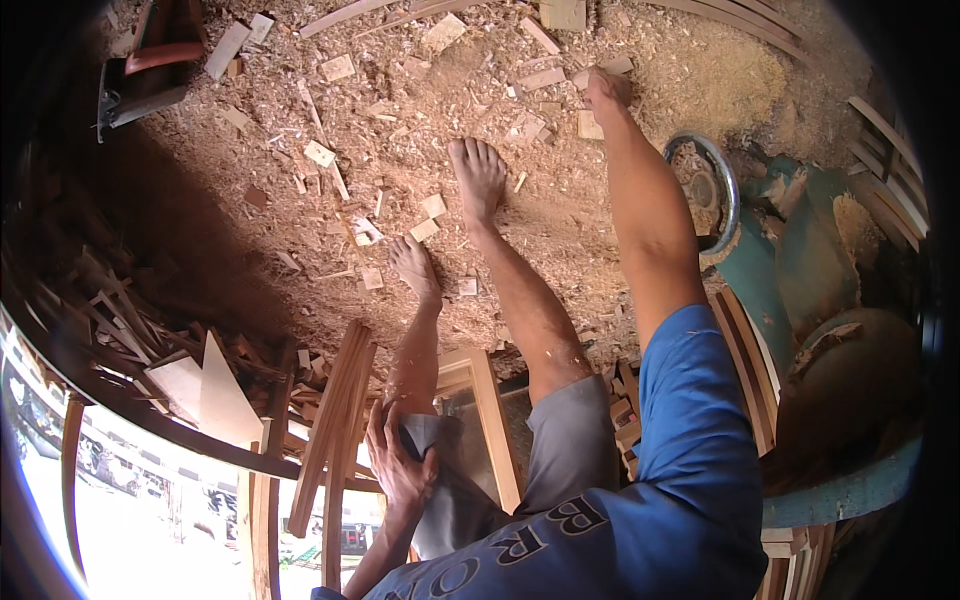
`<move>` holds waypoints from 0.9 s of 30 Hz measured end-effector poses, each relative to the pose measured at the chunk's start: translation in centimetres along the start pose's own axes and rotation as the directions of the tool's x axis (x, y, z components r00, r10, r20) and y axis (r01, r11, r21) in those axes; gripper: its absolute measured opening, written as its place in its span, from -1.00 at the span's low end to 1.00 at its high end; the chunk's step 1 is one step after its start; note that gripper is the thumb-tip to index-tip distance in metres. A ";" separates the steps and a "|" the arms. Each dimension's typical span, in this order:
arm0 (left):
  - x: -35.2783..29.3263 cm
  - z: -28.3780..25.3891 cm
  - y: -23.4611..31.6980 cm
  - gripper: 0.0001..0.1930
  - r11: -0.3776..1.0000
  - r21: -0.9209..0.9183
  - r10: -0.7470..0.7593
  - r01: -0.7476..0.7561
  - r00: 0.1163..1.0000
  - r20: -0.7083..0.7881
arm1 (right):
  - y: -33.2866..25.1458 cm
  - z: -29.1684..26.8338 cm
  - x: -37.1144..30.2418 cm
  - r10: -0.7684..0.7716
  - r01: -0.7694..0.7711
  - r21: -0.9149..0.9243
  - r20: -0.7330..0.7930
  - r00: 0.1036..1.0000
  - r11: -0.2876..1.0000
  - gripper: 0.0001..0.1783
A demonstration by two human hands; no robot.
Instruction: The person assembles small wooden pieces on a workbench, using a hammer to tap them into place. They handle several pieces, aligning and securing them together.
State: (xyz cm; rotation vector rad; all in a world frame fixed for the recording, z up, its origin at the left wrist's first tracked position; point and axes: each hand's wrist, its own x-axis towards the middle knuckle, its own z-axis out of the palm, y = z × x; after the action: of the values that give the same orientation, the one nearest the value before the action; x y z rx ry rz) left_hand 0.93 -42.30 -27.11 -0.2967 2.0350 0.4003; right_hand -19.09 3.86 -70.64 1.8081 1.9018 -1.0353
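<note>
At the right hand (609,90) lies a wood piece (620,64), grip unclear; left hand (402,474) spread on knee (427,432).

Person seated, blue shirt (698,400), grey shorts (572,430). Left hand (405,470) rests on left knee, fingers spread. Right arm stretched forward, right hand (610,92) down at a small wood piece (615,66) on the ground; grip unclear. Sawdust-covered floor (400,110), scattered wood offcuts. Both feet bare, left foot (415,265) nearer the body than right foot (478,175). Metal ring (735,200) and green machine part (755,265) at right. Wooden frame (497,430) between legs, long wood strips (330,425) beside left leg.
</note>
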 end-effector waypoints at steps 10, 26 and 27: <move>-4.1 -1.3 -2.4 -0.27 0.987 0.106 0.124 -0.121 0.992 -0.019 | -0.9 -12.3 -30.1 -0.133 -0.428 0.858 0.477 0.869 0.285 -0.63; -26.2 -23.6 18.5 -0.49 0.074 -0.860 0.586 -0.506 0.719 -0.373 | -8.7 -40.1 -76.9 -0.843 0.736 0.438 0.111 0.526 0.517 -0.40; -27.8 -23.4 18.5 -0.54 0.044 -0.829 0.613 -0.557 0.670 -0.418 | -7.6 -40.8 -78.5 -0.874 0.801 0.359 0.113 0.473 0.480 -0.31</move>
State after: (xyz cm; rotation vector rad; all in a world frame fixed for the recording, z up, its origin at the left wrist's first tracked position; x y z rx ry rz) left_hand -11.66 -33.62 10.69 -0.0635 1.5062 2.1729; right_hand -4.66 -24.76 12.19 0.5696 2.5871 -1.8000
